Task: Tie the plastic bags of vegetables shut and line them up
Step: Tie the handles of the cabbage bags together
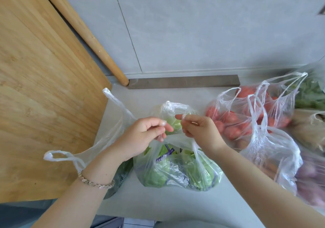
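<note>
Left hand (140, 136), right hand (198, 131) each pinch twisted handle of thin, crinkled, clear bag of greens (175, 173).

two bare forearms, no sleeves in view, left hand (140, 136) and right hand (200, 132) ungloved, silver link bracelet (95, 183) on the left wrist

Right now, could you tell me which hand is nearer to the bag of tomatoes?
Right. The right hand pinches the leafy greens bag just left of the bag of tomatoes; the left hand sits farther left.
</note>
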Available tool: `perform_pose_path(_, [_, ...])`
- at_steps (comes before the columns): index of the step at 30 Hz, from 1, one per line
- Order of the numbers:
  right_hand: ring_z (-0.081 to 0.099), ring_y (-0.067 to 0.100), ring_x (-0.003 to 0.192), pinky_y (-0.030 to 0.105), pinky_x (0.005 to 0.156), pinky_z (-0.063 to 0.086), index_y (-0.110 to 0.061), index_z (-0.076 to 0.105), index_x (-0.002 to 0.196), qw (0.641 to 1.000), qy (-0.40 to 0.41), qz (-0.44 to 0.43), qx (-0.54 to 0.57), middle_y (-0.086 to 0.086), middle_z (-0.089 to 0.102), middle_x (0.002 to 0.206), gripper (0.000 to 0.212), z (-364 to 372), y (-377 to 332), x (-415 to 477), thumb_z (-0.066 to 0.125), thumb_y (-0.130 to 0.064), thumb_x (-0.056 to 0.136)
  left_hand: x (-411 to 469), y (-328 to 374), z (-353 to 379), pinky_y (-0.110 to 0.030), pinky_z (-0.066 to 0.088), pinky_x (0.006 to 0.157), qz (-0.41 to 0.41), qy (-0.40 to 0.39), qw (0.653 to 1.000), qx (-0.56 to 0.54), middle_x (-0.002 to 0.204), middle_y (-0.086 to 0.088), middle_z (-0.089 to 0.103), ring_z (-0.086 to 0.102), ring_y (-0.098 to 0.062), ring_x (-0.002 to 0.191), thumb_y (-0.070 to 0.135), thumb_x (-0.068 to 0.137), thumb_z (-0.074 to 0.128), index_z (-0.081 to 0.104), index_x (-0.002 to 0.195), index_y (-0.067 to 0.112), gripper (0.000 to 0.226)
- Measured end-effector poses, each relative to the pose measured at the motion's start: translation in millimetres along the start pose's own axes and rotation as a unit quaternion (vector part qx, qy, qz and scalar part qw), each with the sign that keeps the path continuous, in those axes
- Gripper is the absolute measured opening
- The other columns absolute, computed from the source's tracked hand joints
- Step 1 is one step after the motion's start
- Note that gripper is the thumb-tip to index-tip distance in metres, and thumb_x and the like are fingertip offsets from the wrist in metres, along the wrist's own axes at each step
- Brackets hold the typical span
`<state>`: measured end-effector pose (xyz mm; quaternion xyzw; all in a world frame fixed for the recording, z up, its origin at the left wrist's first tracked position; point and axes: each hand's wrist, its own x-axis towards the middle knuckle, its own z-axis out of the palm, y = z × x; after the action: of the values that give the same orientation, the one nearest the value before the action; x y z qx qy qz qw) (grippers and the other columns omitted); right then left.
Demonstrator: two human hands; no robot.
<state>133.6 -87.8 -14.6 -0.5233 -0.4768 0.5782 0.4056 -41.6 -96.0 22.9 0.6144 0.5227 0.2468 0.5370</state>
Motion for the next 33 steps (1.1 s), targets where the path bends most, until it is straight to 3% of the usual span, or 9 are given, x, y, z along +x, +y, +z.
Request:
perform_pose_path(4, [0.048,0.002,0.044,0.011,0.048,0.04,0.003,0.07,0.075,0.995,-0.026,0.058,0.071,-0.013,0.062,0.048,0.012,24.1,9.9,3.8,0.061,0.004,0.082,4.3,15.3,-13.6,-0.004,0.036,0.071,0.048,-0.05,0.996,0.06,0.076,0.015,0.056,0.05,0.004,0.074,0.01,0.087,0.046,0.061,0.068,0.021,0.027])
perform_pose_path(7, [0.042,0.01,0.053,0.02,0.062,0.04,-0.024,0.07,0.062,0.992,-0.12,0.035,0.008,-0.011,0.053,0.051,0.036,39.6,17.7,0.5,0.057,-0.001,0.086,10.1,20.4,-20.8,-0.013,0.037,0.068,0.072,-0.083,0.993,0.035,0.071,0.007,0.052,0.048,-0.015,0.072,0.005,0.074,0.041,0.053,0.059,0.015,0.022])
perform_pose_path(10, [0.048,0.015,0.067,0.026,0.067,0.042,-0.011,0.067,0.073,0.987,-0.16,0.02,0.009,0.003,0.055,0.071,0.02,42.7,18.0,-2.7,0.056,0.003,0.082,21.2,22.4,-15.7,-0.018,0.037,0.066,0.073,-0.145,0.985,0.053,0.071,-0.001,0.049,0.048,-0.019,0.07,0.0,0.068,0.04,0.049,0.053,0.017,0.024])
perform_pose_path(14, [0.036,0.005,0.049,0.02,0.052,0.03,-0.023,0.049,0.059,0.986,-0.157,-0.001,0.062,-0.01,0.042,0.056,0.041,37.3,18.6,-8.4,0.057,0.015,0.071,35.5,25.3,-7.4,-0.006,0.033,0.081,0.022,-0.191,0.971,0.141,0.093,0.011,0.048,0.038,-0.005,0.102,0.01,0.064,0.038,0.046,0.046,0.019,0.021])
perform_pose_path(19, [0.034,0.023,0.065,0.037,0.059,0.031,-0.022,0.057,0.06,0.984,-0.174,-0.026,0.04,0.008,0.038,0.069,0.019,33.7,20.0,-10.4,0.066,-0.006,0.062,44.3,33.8,-1.5,-0.014,0.037,0.081,0.05,-0.2,0.96,0.189,0.121,0.03,0.036,0.031,-0.005,0.118,0.012,0.066,0.04,0.049,0.045,0.016,0.023])
perform_pose_path(22, [0.05,0.019,0.066,0.028,0.066,0.043,-0.021,0.071,0.084,0.968,-0.244,-0.004,0.061,0.005,0.055,0.067,0.023,27.2,15.5,-11.9,0.064,-0.003,0.071,47.4,32.3,-0.5,-0.013,0.039,0.063,0.042,-0.197,0.962,0.187,0.132,0.023,0.031,0.042,-0.006,0.096,0.012,0.07,0.041,0.05,0.045,0.019,0.028])
perform_pose_path(24, [0.054,0.002,0.066,0.013,0.066,0.043,-0.015,0.067,0.097,0.966,-0.25,0.02,0.069,-0.015,0.065,0.069,0.017,24.6,13.1,-13.7,0.058,-0.005,0.086,47.4,26.7,-0.8,-0.022,0.036,0.087,0.031,-0.188,0.967,0.168,0.136,0.013,0.034,0.039,-0.005,0.112,0.015,0.069,0.04,0.05,0.045,0.024,0.028])
perform_pose_path(28, [0.045,0.003,0.056,0.011,0.06,0.041,-0.015,0.068,0.085,0.976,-0.181,0.069,0.097,-0.015,0.059,0.063,0.025,25.1,21.2,-16.2,0.045,-0.012,0.093,33.8,-3.3,-5.0,-0.016,0.041,0.084,-0.004,-0.106,0.994,0.009,0.12,-0.002,0.056,0.056,-0.004,0.097,0.011,0.078,0.05,0.065,0.075,0.022,0.019])
perform_pose_path(33, [0.05,0.007,0.054,0.018,0.062,0.044,-0.009,0.062,0.07,0.978,-0.145,0.106,0.102,-0.008,0.055,0.051,0.027,19.5,29.4,-14.0,0.047,-0.014,0.092,8.9,-33.5,-2.6,-0.013,0.049,0.074,0.03,-0.039,0.999,-0.016,0.082,0.018,0.071,0.065,0.0,0.082,-0.002,0.079,0.064,0.068,0.089,0.021,0.025])
